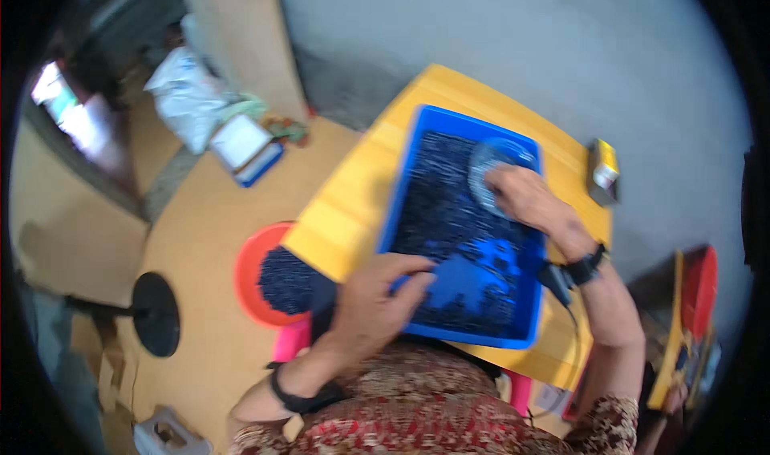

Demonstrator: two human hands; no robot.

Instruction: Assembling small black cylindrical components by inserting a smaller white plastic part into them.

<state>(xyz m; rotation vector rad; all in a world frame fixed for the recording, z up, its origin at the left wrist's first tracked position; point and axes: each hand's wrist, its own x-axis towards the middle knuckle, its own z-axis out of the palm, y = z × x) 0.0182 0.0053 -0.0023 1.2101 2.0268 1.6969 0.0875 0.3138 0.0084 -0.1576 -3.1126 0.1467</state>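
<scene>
A blue rectangular tray (pixel 531 339) holds a layer of small dark pieces (pixel 437 186), with its bare blue bottom showing in the near part. On the pieces, toward the far right corner, rests a clear round dish (pixel 481 160). My right hand (pixel 529 202) reaches over this dish, its fingers drawn together inside the rim; their tips are hidden, so what they hold cannot be made out. At the tray's left near edge is my left hand (pixel 377 303), thumb and index finger curled close together near the pieces. Anything between them is too small or blurred to name.
The tray lies on a yellow wooden table (pixel 345 206). Below its left edge stands an orange-red basin (pixel 249 287) of similar dark pieces. A small yellow and dark box (pixel 603 170) is by the wall at right. A dark cable (pixel 573 327) hangs near my right wrist.
</scene>
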